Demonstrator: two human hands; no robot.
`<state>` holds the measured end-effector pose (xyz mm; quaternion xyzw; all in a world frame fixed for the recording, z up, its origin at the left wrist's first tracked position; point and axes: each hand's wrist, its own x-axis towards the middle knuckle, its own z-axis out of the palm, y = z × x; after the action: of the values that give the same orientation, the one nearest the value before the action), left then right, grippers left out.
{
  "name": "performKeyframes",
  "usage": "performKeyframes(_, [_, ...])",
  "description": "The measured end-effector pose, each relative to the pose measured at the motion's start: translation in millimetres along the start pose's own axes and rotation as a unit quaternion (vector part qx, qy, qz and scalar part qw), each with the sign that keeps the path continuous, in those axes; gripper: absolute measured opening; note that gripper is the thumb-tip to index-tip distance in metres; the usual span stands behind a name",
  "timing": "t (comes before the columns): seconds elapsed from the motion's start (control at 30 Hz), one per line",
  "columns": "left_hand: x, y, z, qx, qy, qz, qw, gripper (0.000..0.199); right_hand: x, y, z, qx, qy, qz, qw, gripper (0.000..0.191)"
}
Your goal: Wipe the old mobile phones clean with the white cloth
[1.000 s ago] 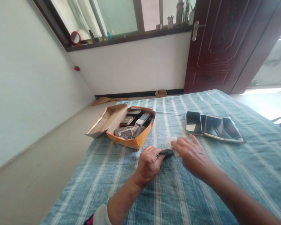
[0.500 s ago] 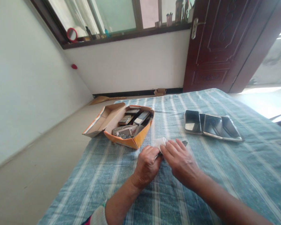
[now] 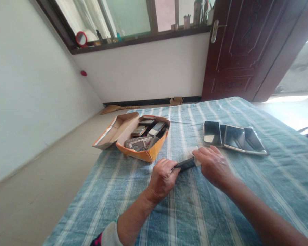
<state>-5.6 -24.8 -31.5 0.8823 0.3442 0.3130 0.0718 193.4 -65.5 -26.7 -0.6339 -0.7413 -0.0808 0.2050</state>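
My left hand [image 3: 163,177] is closed around the near end of a dark mobile phone [image 3: 185,164], tilted just above the striped cloth. At the phone's far end, my right hand [image 3: 213,165] pinches a white tissue [image 3: 195,156] against it. Left of the phone stands an open orange cardboard box [image 3: 157,150] with its lid folded back. Several old phones [image 3: 156,128] lie inside the box. To the right, a few larger phones [image 3: 212,132] rest side by side, partly overlapping, their dark screens up.
A blue and white striped cloth [image 3: 133,191] covers the surface under my hands. Beyond it are a white wall, a window sill [image 3: 143,41] with a red round mirror [image 3: 81,39], and a dark red door [image 3: 233,51]. A broom [image 3: 113,109] lies on the floor at the far left.
My right hand has slid the tissue rightward along the phone to its far end, uncovering the phone's dark side. My left hand keeps its hold in nearly the same place.
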Motion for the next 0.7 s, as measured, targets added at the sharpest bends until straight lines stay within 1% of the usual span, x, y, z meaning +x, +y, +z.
performKeyframes(0.1, [0, 0, 0.0, -0.003, -0.003, -0.003, 1.0, 0.006, 1, 6, -1, 0.009, -0.024, 0.027, 0.999, 0.036])
performKeyframes(0.23, [0, 0, 0.6, -0.003, 0.003, -0.004, 1.0, 0.006, 0, 15, 4, 0.055, -0.022, 0.078, 0.995, 0.037])
performKeyframes(0.37, [0, -1, 1.1, 0.003, 0.003, -0.012, 1.0, 0.007, 1, 26, 14, 0.167, 0.012, 0.112, 0.979, 0.037])
performKeyframes(0.43, [0, -1, 1.1, 0.004, 0.007, -0.012, 1.0, 0.006, 1, 32, 19, 0.202, 0.024, 0.13, 0.97, 0.036])
performKeyframes(0.6, [1, -3, 0.9, -0.001, 0.018, -0.01, 1.0, 0.008, 3, 40, 24, 0.201, 0.028, 0.149, 0.968, 0.033])
performKeyframes(0.7, [1, -5, 1.3, -0.003, 0.02, -0.008, 1.0, 0.008, 5, 40, 24, 0.228, 0.074, 0.186, 0.953, 0.038])
